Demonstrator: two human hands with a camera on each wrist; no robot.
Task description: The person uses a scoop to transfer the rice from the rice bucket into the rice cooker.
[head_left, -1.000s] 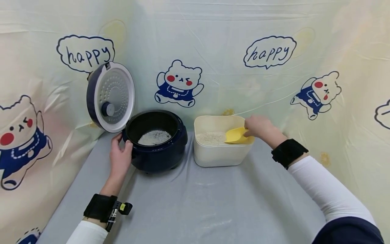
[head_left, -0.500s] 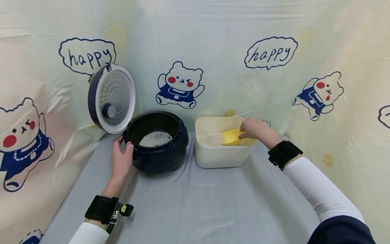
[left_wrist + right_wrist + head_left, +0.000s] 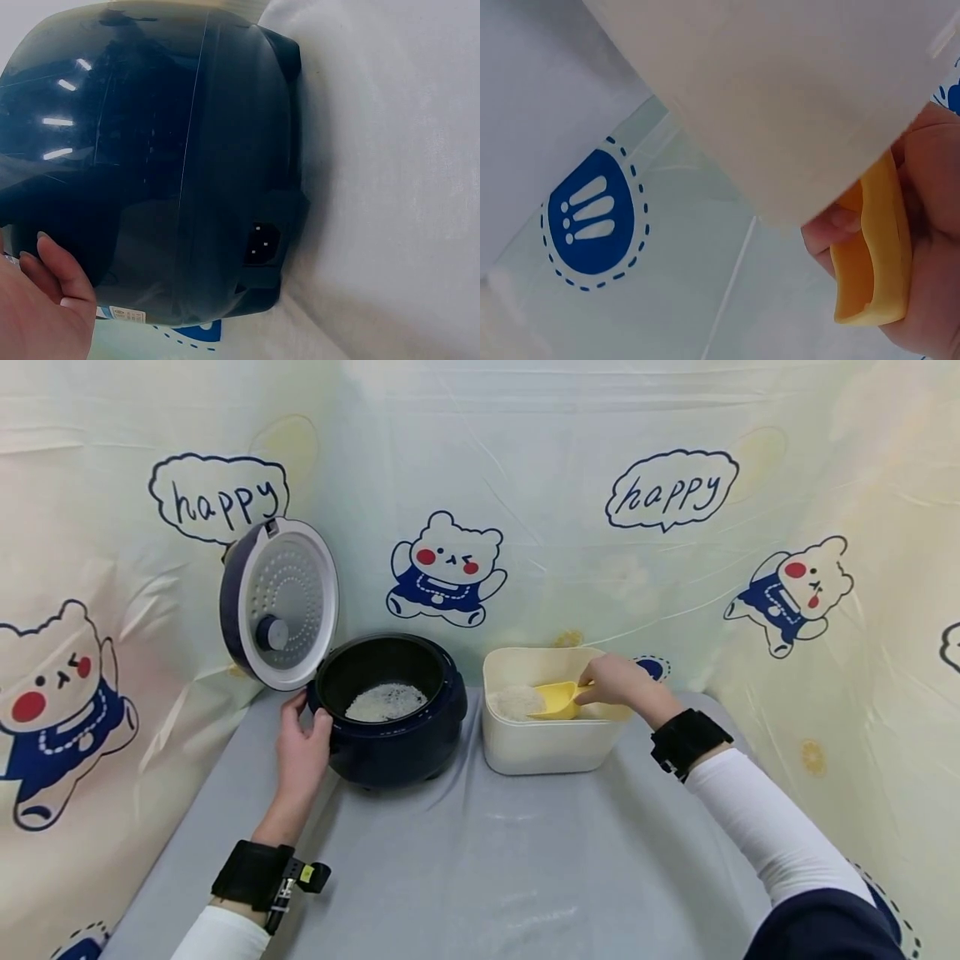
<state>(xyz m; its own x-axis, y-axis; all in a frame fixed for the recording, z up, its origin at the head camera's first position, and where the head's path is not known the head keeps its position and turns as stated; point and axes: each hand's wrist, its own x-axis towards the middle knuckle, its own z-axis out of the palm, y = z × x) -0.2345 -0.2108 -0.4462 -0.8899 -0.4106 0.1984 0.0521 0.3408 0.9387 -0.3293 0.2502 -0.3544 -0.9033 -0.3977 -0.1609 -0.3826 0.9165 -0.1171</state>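
A dark blue rice cooker [image 3: 397,752] stands on the table with its lid [image 3: 288,602] raised at the left. White rice [image 3: 386,702] lies inside its dark pot. My left hand [image 3: 303,760] grips the cooker's left side near the hinge, thumb toward the front. In the left wrist view, that hand shows beside the glossy cooker body [image 3: 142,150]. To the right, a cream bin [image 3: 540,752] holds more rice [image 3: 516,702]. My right hand [image 3: 618,683] holds a yellow scoop [image 3: 557,700] by its handle, the blade pushed into that rice. In the right wrist view, fingers wrap the handle [image 3: 889,247].
A grey cloth covers the table [image 3: 510,860]. Right behind the cooker and bin hangs a pale printed curtain [image 3: 555,527] with cartoon bears. The bin's walls stand around the scoop. A power socket [image 3: 262,244] shows low on the cooker.
My right hand has slid the scoop leftward through the bin, heaping rice ahead of its blade. My left hand stays at the cooker's side.
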